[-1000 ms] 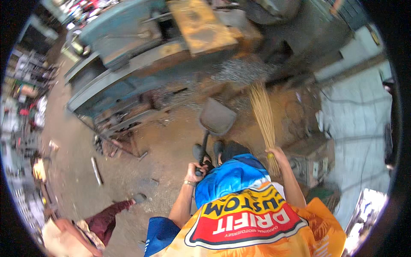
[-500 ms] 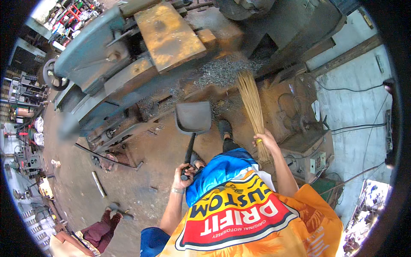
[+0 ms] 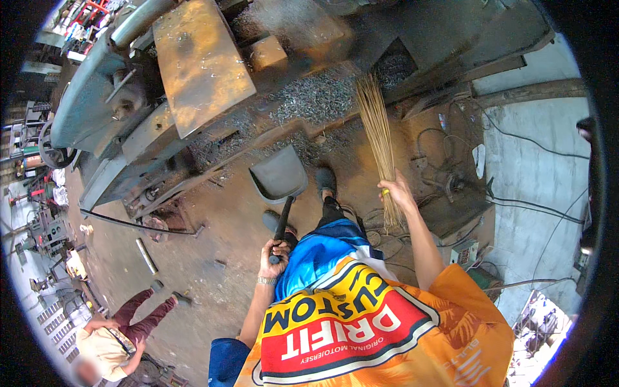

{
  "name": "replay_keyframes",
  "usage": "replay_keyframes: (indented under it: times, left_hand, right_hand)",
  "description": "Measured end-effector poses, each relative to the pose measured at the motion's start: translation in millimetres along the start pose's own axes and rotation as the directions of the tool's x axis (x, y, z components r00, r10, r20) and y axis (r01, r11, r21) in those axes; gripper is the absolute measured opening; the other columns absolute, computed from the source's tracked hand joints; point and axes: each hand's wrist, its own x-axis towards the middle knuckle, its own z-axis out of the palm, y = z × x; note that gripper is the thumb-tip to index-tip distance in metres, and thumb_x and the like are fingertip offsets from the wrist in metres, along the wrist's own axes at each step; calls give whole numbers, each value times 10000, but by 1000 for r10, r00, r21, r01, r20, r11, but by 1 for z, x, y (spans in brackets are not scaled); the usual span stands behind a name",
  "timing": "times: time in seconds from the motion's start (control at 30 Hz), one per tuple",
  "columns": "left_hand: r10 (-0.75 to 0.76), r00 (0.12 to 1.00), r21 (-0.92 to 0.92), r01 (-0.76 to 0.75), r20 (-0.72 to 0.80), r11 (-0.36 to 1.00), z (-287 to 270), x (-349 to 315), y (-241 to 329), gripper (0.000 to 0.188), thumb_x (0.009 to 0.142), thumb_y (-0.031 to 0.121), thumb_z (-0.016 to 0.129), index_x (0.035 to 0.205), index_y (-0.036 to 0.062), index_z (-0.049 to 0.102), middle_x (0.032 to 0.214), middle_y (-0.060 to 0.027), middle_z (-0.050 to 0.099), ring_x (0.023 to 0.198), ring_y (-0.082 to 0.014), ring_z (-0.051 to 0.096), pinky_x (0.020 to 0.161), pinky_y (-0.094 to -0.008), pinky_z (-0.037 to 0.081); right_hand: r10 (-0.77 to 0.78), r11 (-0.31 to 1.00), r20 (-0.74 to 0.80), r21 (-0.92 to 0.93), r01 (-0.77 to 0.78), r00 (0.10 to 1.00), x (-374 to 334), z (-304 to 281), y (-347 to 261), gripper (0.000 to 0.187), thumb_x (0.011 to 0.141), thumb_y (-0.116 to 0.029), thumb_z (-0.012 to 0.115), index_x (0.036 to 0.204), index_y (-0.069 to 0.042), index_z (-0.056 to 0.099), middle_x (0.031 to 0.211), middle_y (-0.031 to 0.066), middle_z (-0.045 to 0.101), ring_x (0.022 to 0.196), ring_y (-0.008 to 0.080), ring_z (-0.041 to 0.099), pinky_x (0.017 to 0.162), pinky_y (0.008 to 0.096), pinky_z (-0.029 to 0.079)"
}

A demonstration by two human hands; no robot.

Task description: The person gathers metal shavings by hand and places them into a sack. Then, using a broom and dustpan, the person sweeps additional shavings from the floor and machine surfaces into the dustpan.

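My left hand (image 3: 275,258) is wrapped round the handle of a dark grey dustpan (image 3: 280,174), whose pan is held out in front of my feet. In my right hand (image 3: 396,191) is a stick broom (image 3: 374,132), gripped at its yellow binding. The broom's bristle tips reach the edge of a pile of metal shavings (image 3: 313,97) on the machine's lower ledge. A gap separates the dustpan from the broom. Whether the pan touches the floor I cannot tell.
A large machine with a rusty plate (image 3: 203,64) and a handwheel (image 3: 48,145) fills the far side. Cables (image 3: 535,206) hang along the right wall. A metal bar (image 3: 147,257) lies on the floor at left. Another person (image 3: 116,335) is at lower left.
The dustpan has tilted and turned in my left hand. My view has shifted closer to the machine. The broom tips have come nearer the shavings' inner side, and the other person has stepped further into view.
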Motion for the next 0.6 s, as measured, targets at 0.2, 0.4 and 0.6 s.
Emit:
replay_keyframes:
  times: [0.2, 0.4, 0.6]
  left_hand:
    - [-102, 987, 17, 101, 127, 995, 14, 29, -12, 147, 917, 61, 558, 907, -58, 471, 627, -27, 467, 501, -67, 491, 439, -149, 472]
    - [-10, 996, 58, 4, 90, 998, 23, 42, -24, 195, 898, 30, 527, 1039, -95, 476, 682, -36, 471, 488, -76, 456, 412, -161, 440]
    - [-19, 994, 113, 7, 107, 994, 31, 58, -30, 153, 871, 28, 516, 984, -66, 473, 664, -30, 457, 495, -87, 443, 409, -177, 440]
  right_hand:
    - [-53, 999, -75, 4, 54, 996, 28, -17, -7, 613, 787, -49, 641, 1338, -53, 371, 847, 135, 630, 551, 205, 617, 451, 331, 504]
    - [-63, 998, -19, 14, 63, 998, 49, -26, 1, 919, 799, -31, 609, 1542, -172, 88, 853, 134, 629, 537, 204, 603, 452, 339, 510]
    - [-37, 999, -48, 22, 38, 998, 66, -17, 14, 937, 799, -41, 607, 1545, -209, 65, 854, 140, 632, 522, 209, 600, 441, 343, 505]
